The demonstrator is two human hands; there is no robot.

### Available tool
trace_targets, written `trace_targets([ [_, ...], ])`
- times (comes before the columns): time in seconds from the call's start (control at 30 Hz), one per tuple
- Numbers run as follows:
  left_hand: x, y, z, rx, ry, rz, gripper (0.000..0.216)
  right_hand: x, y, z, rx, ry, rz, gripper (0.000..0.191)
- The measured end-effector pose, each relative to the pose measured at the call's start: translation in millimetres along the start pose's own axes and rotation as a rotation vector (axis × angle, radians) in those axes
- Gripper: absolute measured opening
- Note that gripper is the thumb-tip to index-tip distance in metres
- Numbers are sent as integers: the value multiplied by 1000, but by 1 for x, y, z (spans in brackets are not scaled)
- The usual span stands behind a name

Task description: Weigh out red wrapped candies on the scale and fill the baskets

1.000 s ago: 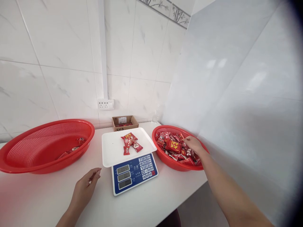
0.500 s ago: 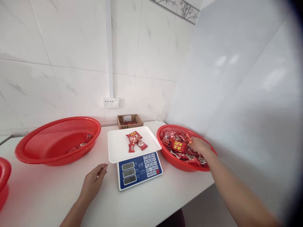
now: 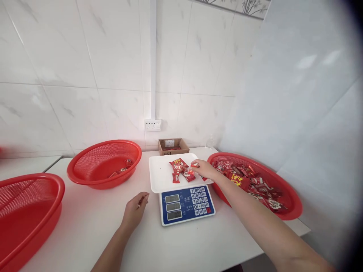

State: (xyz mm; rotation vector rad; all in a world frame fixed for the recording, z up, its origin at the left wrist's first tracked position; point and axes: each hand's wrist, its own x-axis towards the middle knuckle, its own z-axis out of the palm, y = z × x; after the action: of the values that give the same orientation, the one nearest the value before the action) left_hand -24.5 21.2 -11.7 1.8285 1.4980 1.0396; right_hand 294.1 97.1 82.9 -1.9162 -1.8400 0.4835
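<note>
On the white pan (image 3: pixel 159 177) of a blue-and-white electronic scale (image 3: pixel 187 206) lie several red snack packets (image 3: pixel 178 165). My right hand (image 3: pixel 203 169) is over the pan's right side, fingers pinched on a small red snack packet (image 3: pixel 194 166) beside the others. Another red packet lies partly hidden under my right wrist. At the lower left of the scale, my left hand (image 3: pixel 136 207) stays above the table with curled, closed fingers and no thing visible in it. A red basin (image 3: pixel 292 204) full of red packets stands to the right, partly covered by my right forearm.
A red perforated basin (image 3: pixel 85 160) with a few packets stands left of the scale; another red basin (image 3: pixel 36 215) is nearer at far left. Behind the scale are a small cardboard box (image 3: pixel 173 146) and a clear plastic item (image 3: pixel 210 141). A socket (image 3: pixel 153 125) is on the tiled wall.
My right hand has moved left from the right basin to the scale pan, with a small red packet. The camera view has shifted, showing more of the near-left basin. My left hand keeps its curled pose.
</note>
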Motion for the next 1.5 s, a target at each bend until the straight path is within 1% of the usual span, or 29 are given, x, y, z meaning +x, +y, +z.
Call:
trace_targets([
  [0.1,0,1,-1,-6,3,-9,31,8,-4,5,-13,18,8,31],
  [0.23,-1,2,-1,-6,-22,-19,31,6,-17,6,-20,56,-12,30],
  [0.33,-2,3,0,-10,-30,4,29,2,-31,15,63,46,-111,34],
  [0.4,-2,3,0,-5,-27,10,29,0,-38,24,98,64,-192,36],
  [0.47,-3,4,0,-3,-19,6,28,-3,-41,32,50,107,-255,40],
  [0.53,-3,5,0,-10,-11,-1,28,-8,-42,38,-43,123,-290,47],
  [0.6,-4,6,-1,-17,-10,-6,28,-14,-42,43,-136,62,-300,58],
  [0.7,-4,6,0,-22,-32,-9,29,-21,-44,51,-246,-99,-297,78],
  [0.77,-4,6,0,-26,-46,-13,29,-20,-45,56,-290,-152,-294,84],
  [0.83,-4,5,0,-32,-49,-19,30,-14,-45,59,-302,-164,-280,82],
  [0.93,-3,4,1,-27,-48,-23,30,-3,-43,61,-284,-157,-263,68],
  [1.0,-4,5,0,-16,-52,-24,29,1,-40,62,-273,-115,-267,57],
  [1.07,-4,6,0,-9,-54,-21,28,3,-38,62,-262,-69,-263,51],
  [1.13,-4,6,0,-9,-51,-17,29,3,-39,62,-251,-52,-247,51],
  [1.23,-4,6,0,-9,-44,-16,30,0,-47,61,-258,-47,-235,60],
  [1.33,-3,4,1,-2,-45,-12,29,-2,-58,62,-323,-32,-304,66],
  [1.4,-2,3,2,2,-45,-6,29,-1,-62,66,-370,-24,-363,61],
  [1.5,-2,2,2,10,-35,-1,28,1,-63,71,-393,-14,-389,44],
])
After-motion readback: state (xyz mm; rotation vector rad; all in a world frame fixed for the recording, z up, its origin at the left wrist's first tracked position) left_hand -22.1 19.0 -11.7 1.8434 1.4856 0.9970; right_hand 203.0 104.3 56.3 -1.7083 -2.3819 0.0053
